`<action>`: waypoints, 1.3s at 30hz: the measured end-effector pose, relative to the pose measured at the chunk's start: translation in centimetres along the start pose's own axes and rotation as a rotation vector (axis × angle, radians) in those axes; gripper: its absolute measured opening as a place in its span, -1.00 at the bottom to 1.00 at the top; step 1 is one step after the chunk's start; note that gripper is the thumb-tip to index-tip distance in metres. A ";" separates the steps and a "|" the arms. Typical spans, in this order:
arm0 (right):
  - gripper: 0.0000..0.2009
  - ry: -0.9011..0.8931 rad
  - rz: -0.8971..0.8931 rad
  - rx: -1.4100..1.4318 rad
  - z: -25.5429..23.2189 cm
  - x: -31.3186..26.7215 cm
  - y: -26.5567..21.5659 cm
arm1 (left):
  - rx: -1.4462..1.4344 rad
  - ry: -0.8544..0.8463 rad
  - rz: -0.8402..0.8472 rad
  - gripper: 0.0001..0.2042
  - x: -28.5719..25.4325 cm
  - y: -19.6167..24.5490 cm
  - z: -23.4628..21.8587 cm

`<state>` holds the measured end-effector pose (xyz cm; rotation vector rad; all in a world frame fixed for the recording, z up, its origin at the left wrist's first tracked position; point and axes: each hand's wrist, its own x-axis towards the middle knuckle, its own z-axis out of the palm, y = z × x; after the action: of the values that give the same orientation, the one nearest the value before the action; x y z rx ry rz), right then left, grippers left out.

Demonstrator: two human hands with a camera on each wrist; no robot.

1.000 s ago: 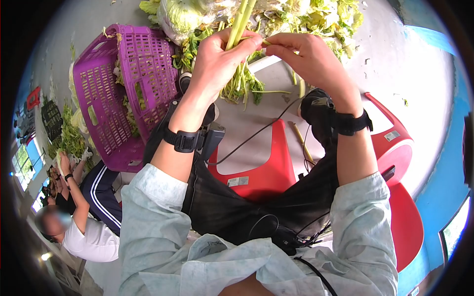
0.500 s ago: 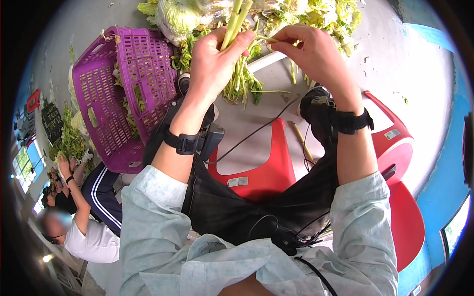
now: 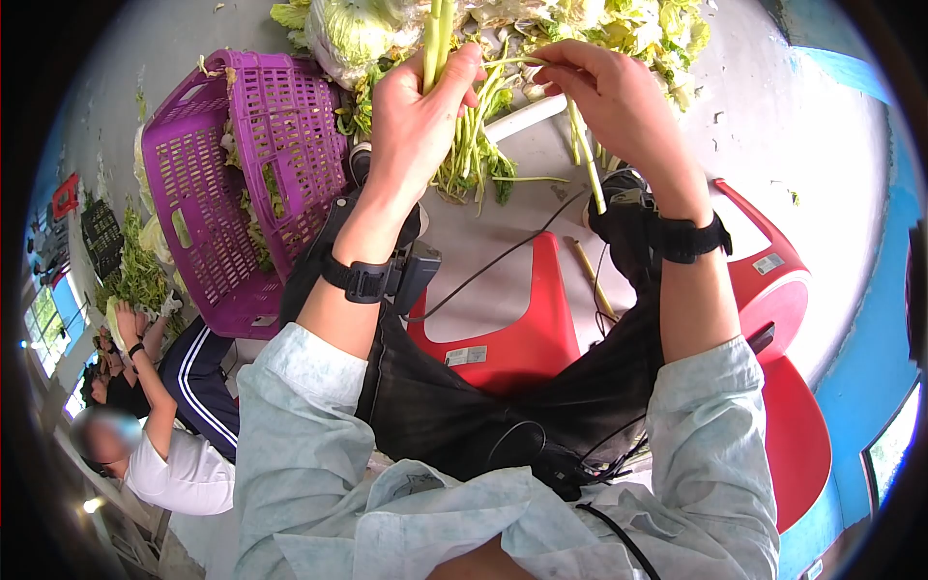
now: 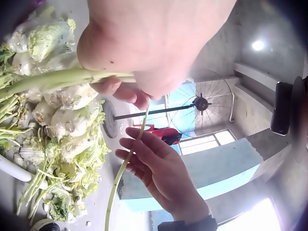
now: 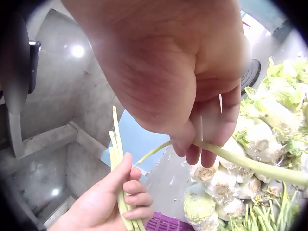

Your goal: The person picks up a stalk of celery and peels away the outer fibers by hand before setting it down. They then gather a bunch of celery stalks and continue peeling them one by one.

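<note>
In the head view the left hand [image 3: 416, 121] grips a few pale green stalks [image 3: 437, 39] that point up past the thumb. The right hand [image 3: 619, 111] pinches a thin stalk piece between thumb and fingers; its thicker end [image 3: 593, 184] hangs below the hand, and a thin strand stretches across to the left hand. In the right wrist view the left hand [image 5: 108, 204] has its fingers curled round the stalks [image 5: 120, 192], while the right hand [image 5: 178, 82] holds the long stalk [image 5: 260, 168]. The left wrist view shows the strand between both hands.
A purple crate [image 3: 290, 145] leans at the left, with greens inside. Cabbages [image 3: 353, 39] and loose leaves [image 3: 667, 39] lie beyond the hands, a bunch of stalks [image 3: 469, 169] below them. A red stool [image 3: 541, 338] stands between the legs. Another person [image 3: 179, 464] sits at the left.
The hands have moved apart, the left one slightly leftward. The strand between them is longer, and a thicker stalk end now hangs beneath the right hand.
</note>
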<state>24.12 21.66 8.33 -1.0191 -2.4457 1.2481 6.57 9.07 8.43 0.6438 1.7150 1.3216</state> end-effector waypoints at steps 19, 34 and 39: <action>-0.78 0.136 0.209 0.471 -1.0 1.1 0.8 | -0.095 -0.228 -0.126 -0.73 0.0 -0.6 0.3; -0.77 0.212 0.358 0.840 -2.1 1.4 -0.9 | 0.052 -0.237 -0.196 -0.65 -0.2 -0.8 0.2; -0.78 0.289 0.351 0.644 -2.8 1.2 -0.6 | 0.092 -0.265 -0.224 -0.66 -0.4 -0.6 0.4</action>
<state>24.24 24.00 10.33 -1.3273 -1.5232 1.6906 7.18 8.78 8.00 0.6281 1.5850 0.9612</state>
